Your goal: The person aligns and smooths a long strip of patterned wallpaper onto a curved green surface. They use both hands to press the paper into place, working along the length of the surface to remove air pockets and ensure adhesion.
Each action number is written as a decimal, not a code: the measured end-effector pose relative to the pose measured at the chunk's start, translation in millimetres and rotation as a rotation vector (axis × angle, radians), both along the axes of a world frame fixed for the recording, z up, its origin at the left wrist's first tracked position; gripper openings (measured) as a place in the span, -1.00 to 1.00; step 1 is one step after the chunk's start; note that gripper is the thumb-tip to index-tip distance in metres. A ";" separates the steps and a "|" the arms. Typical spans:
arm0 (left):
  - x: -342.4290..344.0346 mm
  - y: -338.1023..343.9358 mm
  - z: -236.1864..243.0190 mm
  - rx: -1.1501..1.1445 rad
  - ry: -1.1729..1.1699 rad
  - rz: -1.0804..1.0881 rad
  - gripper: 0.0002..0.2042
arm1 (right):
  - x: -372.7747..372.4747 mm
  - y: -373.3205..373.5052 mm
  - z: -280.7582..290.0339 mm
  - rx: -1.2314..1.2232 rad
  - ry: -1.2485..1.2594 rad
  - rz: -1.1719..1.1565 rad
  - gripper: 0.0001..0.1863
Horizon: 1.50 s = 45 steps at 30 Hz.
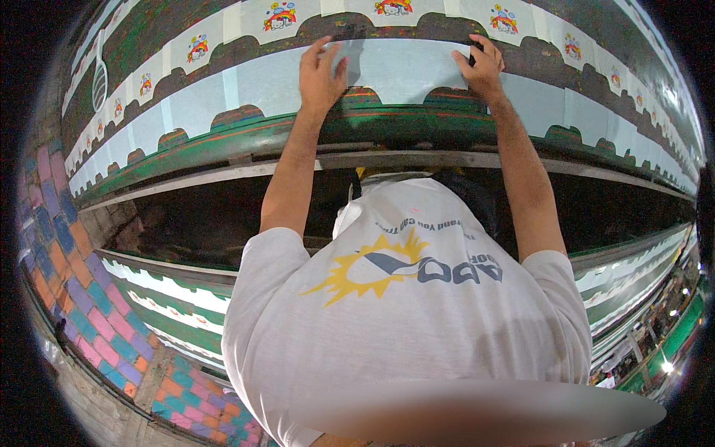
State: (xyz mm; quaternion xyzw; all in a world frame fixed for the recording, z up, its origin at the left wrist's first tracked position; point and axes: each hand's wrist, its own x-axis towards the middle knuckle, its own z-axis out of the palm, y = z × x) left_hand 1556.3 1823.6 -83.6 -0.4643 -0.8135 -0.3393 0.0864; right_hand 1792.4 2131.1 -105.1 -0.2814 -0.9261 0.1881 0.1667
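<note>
A pale blue cloth piece (406, 71) with a notched lower edge lies flat on the long dark green table between my two hands. My left hand (322, 78) is at its left end, fingers bent and thumb held apart, the fingertips by its upper edge. At the right end is my right hand (484, 68), thumb and fingers curved and apart, also touching down near the upper edge. Nothing shows gripped in either hand. Beyond them runs a row of whitish cloth pieces with colourful rainbow prints (280, 16).
More pale blue pieces (249, 82) continue along the near row both ways. A white racket-shaped object (100, 82) lies at the far left. A pale rail (424, 159) runs along the table's near side. Behind me is another table with cloth (186, 290), beside multicoloured paving (97, 320).
</note>
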 end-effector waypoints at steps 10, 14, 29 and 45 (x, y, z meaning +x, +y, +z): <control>22.8 19.6 -17.7 -0.421 0.200 0.023 -0.34 | 5.9 33.3 17.5 -0.669 0.174 0.115 -0.35; 47.7 38.0 -21.5 -0.413 0.177 0.131 -0.30 | 37.2 44.5 40.6 -0.843 0.293 0.191 -0.41; 238.6 221.2 -21.2 -0.424 0.158 0.031 -0.30 | 211.0 192.1 16.8 -0.007 -0.101 0.193 -0.62; 245.5 242.7 24.7 -0.014 -0.364 0.099 -0.83 | 223.3 207.9 23.7 -0.066 -0.145 0.191 -0.65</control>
